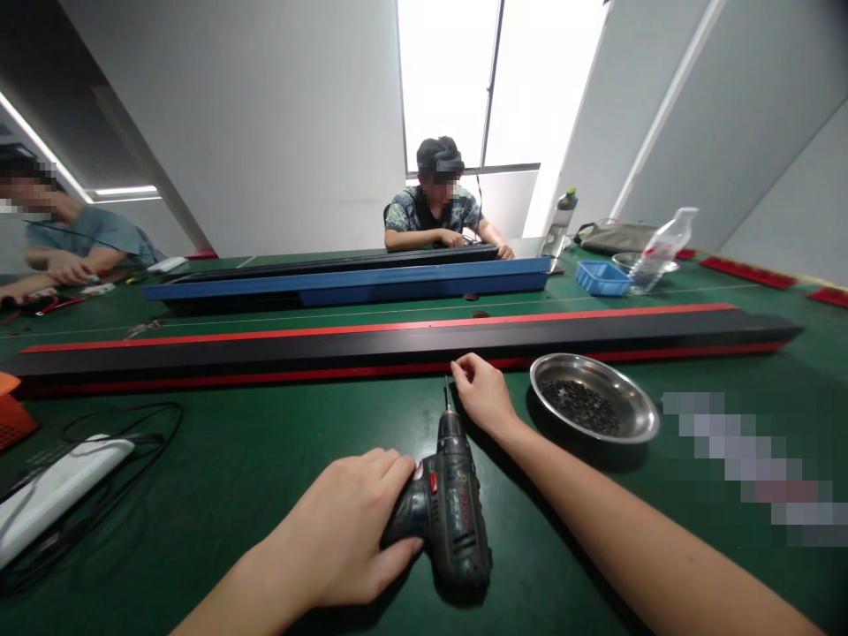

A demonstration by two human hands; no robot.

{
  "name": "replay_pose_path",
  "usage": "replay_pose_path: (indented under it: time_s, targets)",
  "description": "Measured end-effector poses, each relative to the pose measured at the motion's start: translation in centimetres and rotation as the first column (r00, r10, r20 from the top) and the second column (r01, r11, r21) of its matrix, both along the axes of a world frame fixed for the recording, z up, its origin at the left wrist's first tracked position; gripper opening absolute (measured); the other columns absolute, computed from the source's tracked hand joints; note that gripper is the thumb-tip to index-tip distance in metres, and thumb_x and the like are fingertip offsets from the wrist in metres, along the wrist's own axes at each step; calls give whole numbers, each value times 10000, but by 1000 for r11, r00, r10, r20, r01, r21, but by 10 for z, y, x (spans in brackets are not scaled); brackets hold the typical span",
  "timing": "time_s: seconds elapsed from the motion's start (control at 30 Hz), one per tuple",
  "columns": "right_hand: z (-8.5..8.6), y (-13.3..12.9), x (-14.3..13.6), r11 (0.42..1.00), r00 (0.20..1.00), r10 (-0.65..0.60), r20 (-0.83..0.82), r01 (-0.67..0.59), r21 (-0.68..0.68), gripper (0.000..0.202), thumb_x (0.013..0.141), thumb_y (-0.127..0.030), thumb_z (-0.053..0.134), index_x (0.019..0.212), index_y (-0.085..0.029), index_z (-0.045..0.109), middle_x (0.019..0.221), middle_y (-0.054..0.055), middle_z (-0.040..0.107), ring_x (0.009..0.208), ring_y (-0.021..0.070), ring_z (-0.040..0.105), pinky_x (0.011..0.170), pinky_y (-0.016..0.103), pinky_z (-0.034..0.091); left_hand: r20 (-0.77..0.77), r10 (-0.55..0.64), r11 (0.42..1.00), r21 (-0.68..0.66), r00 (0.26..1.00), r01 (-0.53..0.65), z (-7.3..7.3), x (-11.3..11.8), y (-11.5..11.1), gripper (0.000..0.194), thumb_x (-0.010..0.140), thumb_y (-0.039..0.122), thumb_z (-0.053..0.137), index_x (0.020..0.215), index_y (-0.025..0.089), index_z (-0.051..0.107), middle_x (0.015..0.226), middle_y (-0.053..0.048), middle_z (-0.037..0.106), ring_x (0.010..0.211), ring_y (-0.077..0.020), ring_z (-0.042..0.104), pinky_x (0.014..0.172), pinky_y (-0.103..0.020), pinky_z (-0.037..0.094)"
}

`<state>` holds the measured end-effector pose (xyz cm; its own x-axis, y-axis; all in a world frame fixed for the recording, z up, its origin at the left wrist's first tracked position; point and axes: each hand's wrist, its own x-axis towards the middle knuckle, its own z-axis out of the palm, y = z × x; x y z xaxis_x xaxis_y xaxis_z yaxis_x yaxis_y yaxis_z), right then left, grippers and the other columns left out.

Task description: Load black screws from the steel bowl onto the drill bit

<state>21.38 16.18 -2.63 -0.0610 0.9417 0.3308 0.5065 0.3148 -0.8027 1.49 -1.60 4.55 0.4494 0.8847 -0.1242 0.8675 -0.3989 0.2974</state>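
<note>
My left hand (358, 521) is wrapped round the grip of a black cordless drill (457, 512), which lies low over the green table with its bit pointing away from me. Just past the bit's tip runs a long black bar with red edges (371, 343). My right hand (482, 389) is at the bar's near red side, thumb and fingertips pinched together beside the drill bit. Whatever is between those fingertips is too small to make out. To the right of this hand stands a round steel dish (639, 415) holding many small dark screws (579, 406).
A long blue bar (424, 281) lies farther back, with a person (434, 208) seated behind it. Another person (86, 234) works at the left. Nearby are a white power strip (66, 477) with cables, an orange basket (13, 415), a blue tray (602, 278) and a plastic bottle (666, 247).
</note>
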Motion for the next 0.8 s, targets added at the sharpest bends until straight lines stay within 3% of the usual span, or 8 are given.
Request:
replay_pose_path:
  time_s: [0.17, 0.37, 0.53, 0.8]
  targets:
    - [-11, 10, 1, 999, 999, 29, -38, -30, -22, 274, 932, -429, 587, 825, -199, 693, 782, 41, 729, 712, 186, 638, 694, 304, 440, -32, -2, 1000, -12, 999, 1, 2, 1, 1, 375, 873, 424, 673, 1197, 263, 575, 1089, -51, 658, 1008, -277, 621, 916, -419, 517]
    - [-11, 12, 1, 991, 994, 99, 43, -95, -98, 272, 932, -423, 608, 857, -203, 749, 827, 36, 760, 753, 184, 667, 701, 297, 431, -63, -7, 999, -32, 998, 5, 11, 4, 1, 385, 886, 430, 663, 1218, 253, 582, 1103, -67, 662, 1032, -278, 630, 935, -408, 523]
    - [-8, 10, 1, 990, 993, 84, 87, -73, -123, 273, 940, -419, 605, 858, -200, 745, 790, 23, 746, 715, 169, 654, 674, 287, 420, -79, -12, 998, -54, 997, 8, 20, 7, 2, 390, 895, 414, 661, 1238, 245, 584, 1101, -80, 671, 1031, -284, 642, 940, -416, 537]
    - [-7, 12, 1, 986, 995, 71, 76, -59, -157, 252, 920, -389, 637, 861, -185, 774, 822, 50, 773, 739, 178, 683, 669, 280, 435, -83, -16, 999, -48, 996, 12, 15, 6, 1, 377, 900, 410, 654, 1233, 248, 581, 1104, -74, 669, 1030, -280, 640, 942, -414, 535]
